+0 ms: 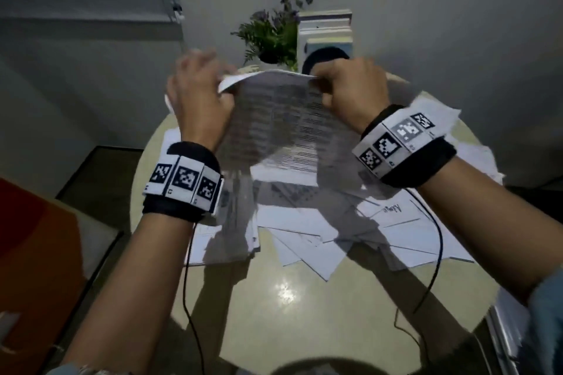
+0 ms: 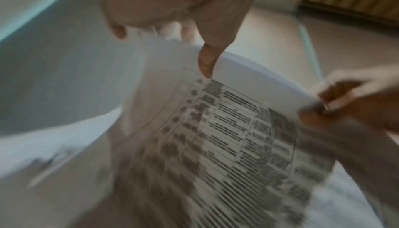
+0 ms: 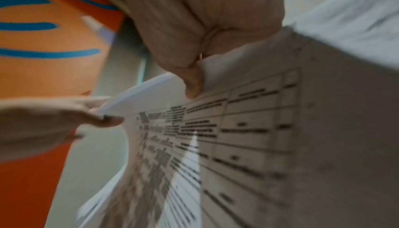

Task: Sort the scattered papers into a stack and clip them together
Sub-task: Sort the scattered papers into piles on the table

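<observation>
A bundle of printed sheets (image 1: 280,125) stands nearly upright above the round table, held at its top edge by both hands. My left hand (image 1: 224,91) pinches the top left corner, where one sheet curls away. My right hand (image 1: 320,85) pinches the top right corner. In the left wrist view the thumb (image 2: 206,61) lies on the front of the printed sheets (image 2: 226,138), with the fingers behind. The right wrist view shows the right thumb (image 3: 194,81) pressed on the printed sheets (image 3: 237,138) and the left hand (image 3: 64,120) at the far corner. More loose sheets (image 1: 320,222) lie scattered on the table below.
The beige round table (image 1: 289,298) has a bare glossy patch near me. At its far side stand a potted plant (image 1: 271,36), a pile of books (image 1: 326,30) and a black object (image 1: 323,58). An orange seat (image 1: 36,237) is at the left. Thin cables hang from both wrists.
</observation>
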Motion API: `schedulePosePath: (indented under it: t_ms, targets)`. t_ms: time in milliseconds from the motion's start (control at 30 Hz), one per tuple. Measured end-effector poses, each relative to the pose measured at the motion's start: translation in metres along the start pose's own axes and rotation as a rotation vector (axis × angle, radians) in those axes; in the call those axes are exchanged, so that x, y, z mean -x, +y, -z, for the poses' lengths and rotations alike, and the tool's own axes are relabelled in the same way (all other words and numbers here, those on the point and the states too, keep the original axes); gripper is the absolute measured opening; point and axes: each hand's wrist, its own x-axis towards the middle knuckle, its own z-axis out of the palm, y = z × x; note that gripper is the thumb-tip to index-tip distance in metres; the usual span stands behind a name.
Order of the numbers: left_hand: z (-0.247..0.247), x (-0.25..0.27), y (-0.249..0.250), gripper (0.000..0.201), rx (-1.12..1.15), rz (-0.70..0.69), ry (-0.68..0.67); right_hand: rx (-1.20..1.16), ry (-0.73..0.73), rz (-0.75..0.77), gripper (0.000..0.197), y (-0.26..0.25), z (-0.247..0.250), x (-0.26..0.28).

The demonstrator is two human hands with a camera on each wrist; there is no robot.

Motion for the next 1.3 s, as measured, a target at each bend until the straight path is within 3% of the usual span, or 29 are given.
schedulePosePath:
  t_ms: [67, 100, 200, 300, 367, 433, 467, 667, 767, 867, 967, 1067, 1233, 1300]
  targets:
    - [0.003, -0.002, -0.027, 0.06, 0.1, 0.307, 0.162, -0.249, 0.071, -0.168, 0.02, -0.004, -0.019, -0.002]
    - [0.003, -0.002, -0.044, 0.075, 0.208, 0.47, 0.169, -0.363, 0.097, -0.259, 0.019, -0.005, -0.03, -0.002]
    - [-0.006, 0.003, -0.09, 0.097, 0.487, 0.774, -0.051, -0.592, 0.051, -0.471, 0.022, -0.019, -0.067, -0.002]
    - [-0.025, 0.025, -0.125, 0.092, 0.691, 0.956, -0.391, -0.737, -0.072, -0.576, 0.018, -0.039, -0.105, 0.007]
    - [-0.037, 0.041, -0.147, 0.063, 0.76, 1.034, -0.394, -0.749, -0.186, -0.626, 0.018, -0.054, -0.13, 0.015]
    - [-0.045, 0.052, -0.17, 0.014, 0.593, 1.036, -0.37, -0.754, -0.268, -0.681, 0.031, -0.068, -0.154, 0.024]
    - [-0.043, 0.057, -0.176, 0.007, 0.484, 1.014, -0.396, -0.753, -0.289, -0.699, 0.035, -0.074, -0.165, 0.028]
    - [-0.028, 0.088, -0.203, 0.035, 0.066, 1.038, -0.543, -0.614, -0.408, -0.714, 0.031, -0.103, -0.215, 0.048]
    - [-0.024, 0.092, -0.214, 0.042, -0.071, 1.031, -0.55, -0.451, -0.478, -0.69, 0.042, -0.113, -0.232, 0.05]
    - [-0.029, 0.091, -0.221, 0.056, 0.017, 1.066, -0.554, -0.263, -0.457, -0.723, 0.058, -0.117, -0.239, 0.052]
    - [-0.037, 0.094, -0.213, 0.061, -0.027, 1.055, -0.656, -0.278, -0.565, -0.706, 0.058, -0.12, -0.244, 0.056]
    - [-0.041, 0.096, -0.204, 0.063, -0.029, 1.073, -0.649, -0.323, -0.657, -0.63, 0.06, -0.115, -0.244, 0.058]
    - [-0.047, 0.082, -0.181, 0.071, -0.089, 1.012, -0.516, -0.395, -0.562, -0.585, 0.054, -0.061, -0.217, 0.052]
    - [-0.055, 0.073, -0.161, 0.059, -0.017, 0.946, -0.465, -0.394, -0.47, -0.625, 0.052, -0.028, -0.203, 0.049]
